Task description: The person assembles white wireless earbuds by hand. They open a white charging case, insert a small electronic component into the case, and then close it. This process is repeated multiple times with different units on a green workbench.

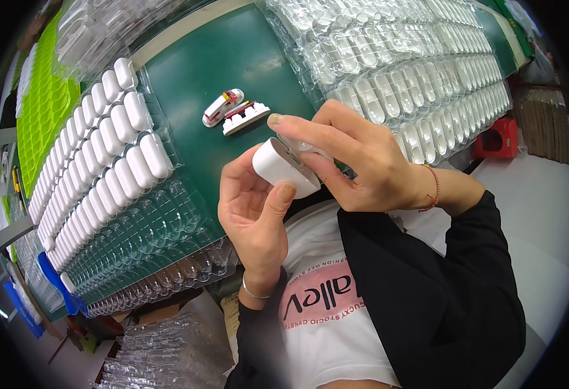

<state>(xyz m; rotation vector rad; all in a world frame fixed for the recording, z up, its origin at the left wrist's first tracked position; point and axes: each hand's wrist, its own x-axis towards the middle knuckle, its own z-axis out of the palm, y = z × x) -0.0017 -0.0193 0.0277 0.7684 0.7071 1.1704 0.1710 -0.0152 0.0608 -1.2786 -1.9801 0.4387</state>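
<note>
My left hand (pixel 253 217) is closed around a white oval plastic shell (pixel 279 167), thumb on its near face and fingers behind. The shell is tilted, its opening turned toward my right hand (pixel 372 159). Between thumb and fingers, that hand pinches a pale, shiny part (pixel 305 148) right at the opening; its exact kind is partly hidden. Beyond my hands, a small oval assembly (pixel 223 107) with red and yellow bits lies on the green work surface (pixel 226 55). Touching or nearly touching it is a white toothed part (pixel 247 119).
At left, a clear tray (pixel 180 217) carries rows of white oval shells (pixel 117 133). Stacked clear trays (pixel 317 55) with white oval parts (pixel 388 94) fill the right side. A red bin (pixel 499 138) and cardboard stack (pixel 544 123) stand far right; clear trays (pixel 164 353) lie below the table.
</note>
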